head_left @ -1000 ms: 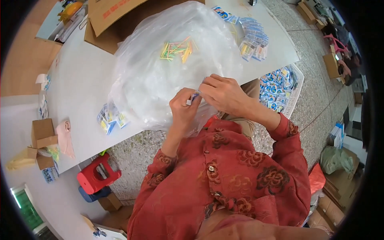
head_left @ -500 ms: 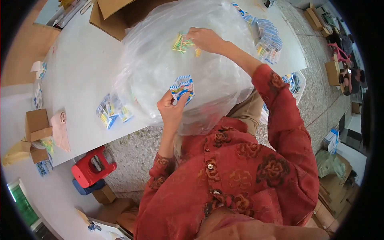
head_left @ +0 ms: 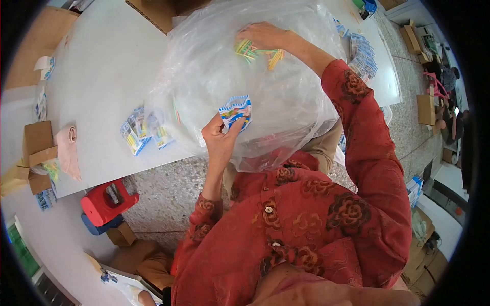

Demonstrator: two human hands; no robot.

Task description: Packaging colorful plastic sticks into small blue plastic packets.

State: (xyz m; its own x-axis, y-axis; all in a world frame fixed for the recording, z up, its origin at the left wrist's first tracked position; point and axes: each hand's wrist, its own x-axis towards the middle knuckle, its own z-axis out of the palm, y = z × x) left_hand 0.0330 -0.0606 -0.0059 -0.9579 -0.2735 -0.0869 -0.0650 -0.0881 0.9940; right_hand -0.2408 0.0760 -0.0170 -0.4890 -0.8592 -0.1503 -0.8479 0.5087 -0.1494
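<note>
My left hand (head_left: 219,138) pinches a small blue-and-white printed packet (head_left: 236,108) between thumb and fingers, its zigzag top edge facing away from me. Farther off, my right hand (head_left: 265,36) bends over a loose pile of thin green, yellow and pink sticks (head_left: 247,50). Its fingers are curled in at the pile; the tips are partly hidden, so what they grip does not show. A few yellow sticks (head_left: 276,58) lie close by under the wrist. Everything rests on a large crumpled clear plastic bag (head_left: 199,81) spread over the table and toward my lap.
On the white table (head_left: 109,76), stick-filled packets lie at left (head_left: 137,131) and in an overlapping row at right (head_left: 363,55). A cardboard box (head_left: 155,14) stands at the far side. A pink cloth (head_left: 67,153) hangs at the left edge, above a red stool (head_left: 104,204).
My view has shifted, and things on the table sit differently in the picture. My right hand has moved over the sticks' far side, its fingers more curled. The left still holds the packet.
</note>
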